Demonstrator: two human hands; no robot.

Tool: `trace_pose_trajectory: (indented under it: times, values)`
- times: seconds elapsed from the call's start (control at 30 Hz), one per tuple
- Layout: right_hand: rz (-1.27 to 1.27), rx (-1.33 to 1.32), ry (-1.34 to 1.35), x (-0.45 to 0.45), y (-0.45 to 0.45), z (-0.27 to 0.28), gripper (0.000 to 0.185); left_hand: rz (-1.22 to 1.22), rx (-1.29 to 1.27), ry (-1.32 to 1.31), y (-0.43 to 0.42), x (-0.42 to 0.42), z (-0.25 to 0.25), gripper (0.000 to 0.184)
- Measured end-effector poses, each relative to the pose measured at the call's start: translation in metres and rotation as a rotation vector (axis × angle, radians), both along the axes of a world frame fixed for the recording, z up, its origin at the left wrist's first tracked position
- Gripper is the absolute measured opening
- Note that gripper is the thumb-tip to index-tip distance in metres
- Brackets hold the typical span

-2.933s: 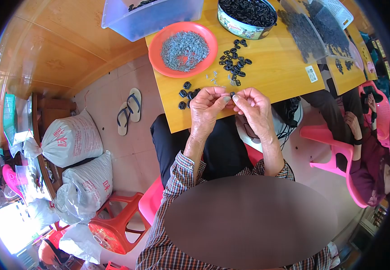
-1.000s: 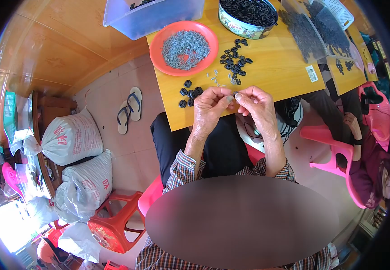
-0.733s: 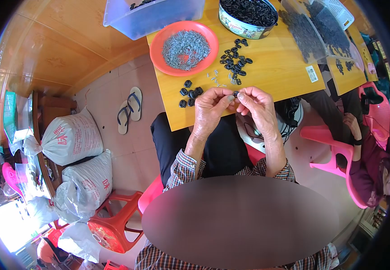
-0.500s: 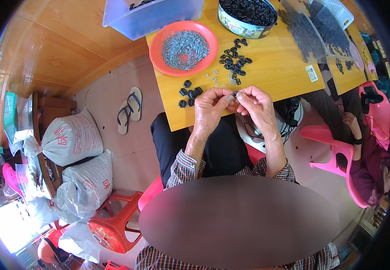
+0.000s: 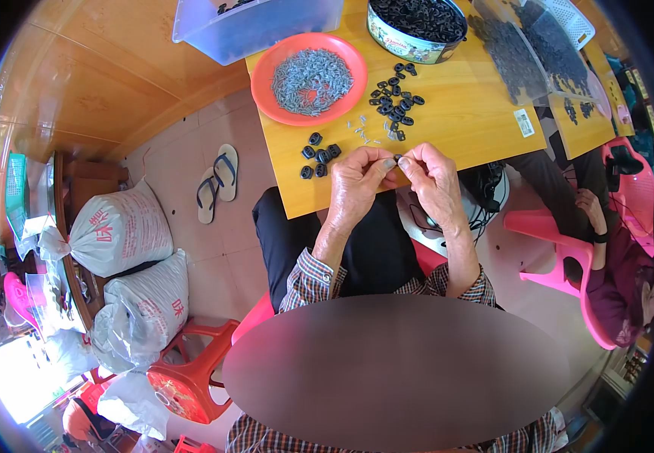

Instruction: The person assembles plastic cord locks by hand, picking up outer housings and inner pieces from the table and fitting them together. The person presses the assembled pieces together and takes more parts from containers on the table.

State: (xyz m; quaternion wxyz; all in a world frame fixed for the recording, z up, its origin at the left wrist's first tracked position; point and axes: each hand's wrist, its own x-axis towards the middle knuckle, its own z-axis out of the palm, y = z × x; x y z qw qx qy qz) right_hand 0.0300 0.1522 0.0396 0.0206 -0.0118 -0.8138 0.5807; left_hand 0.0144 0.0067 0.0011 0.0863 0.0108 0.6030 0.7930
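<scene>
My left hand (image 5: 359, 180) and my right hand (image 5: 436, 181) meet at the table's near edge, fingertips pinched on a small black plastic part (image 5: 397, 158). Most of it is hidden by the fingers. Just beyond the fingertips, loose black oval parts (image 5: 399, 106) lie in a cluster, with a few small grey metal pieces (image 5: 363, 130) scattered beside them. To the left sits a smaller group of black parts (image 5: 321, 156). Many more grey pieces, too small to name exactly, fill the middle of a red plate (image 5: 261, 97).
At the back stand a translucent plastic bin (image 5: 266, 34), a round tin (image 5: 410, 50) full of black parts, and a clear container (image 5: 519, 57) of dark pieces. Another person's hand (image 5: 590, 209) rests at the right. Slippers (image 5: 217, 185), white sacks (image 5: 121, 232) and a red stool (image 5: 195, 381) are on the left.
Both hands stay pinched together on the small black part. The left hand has shifted slightly right and its fingers have turned a little; the objects on the table look unchanged.
</scene>
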Motion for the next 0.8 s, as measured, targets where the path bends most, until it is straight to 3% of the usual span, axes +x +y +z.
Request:
trace_pose_trajectory:
  times: [0.1,0.23,0.4,0.8]
  values:
    - [0.009,0.096,0.146,-0.0015,-0.0008,-0.0055,0.012,-0.042,0.006,-0.048,-0.0012,-0.001,0.0035,0.01]
    - [0.006,0.1,0.139,-0.0016,-0.0023,-0.0048,0.012,-0.07,0.029,-0.077,-0.0036,-0.0025,0.0057,0.01]
    - [-0.022,-0.189,-0.099,-0.0005,-0.0031,-0.0016,0.014,-0.109,0.12,-0.019,-0.0074,-0.0043,0.0027,0.014]
    - [-0.017,-0.233,-0.18,-0.0003,-0.0022,0.0012,0.016,-0.07,0.07,0.016,-0.0062,-0.0033,0.0022,0.019]
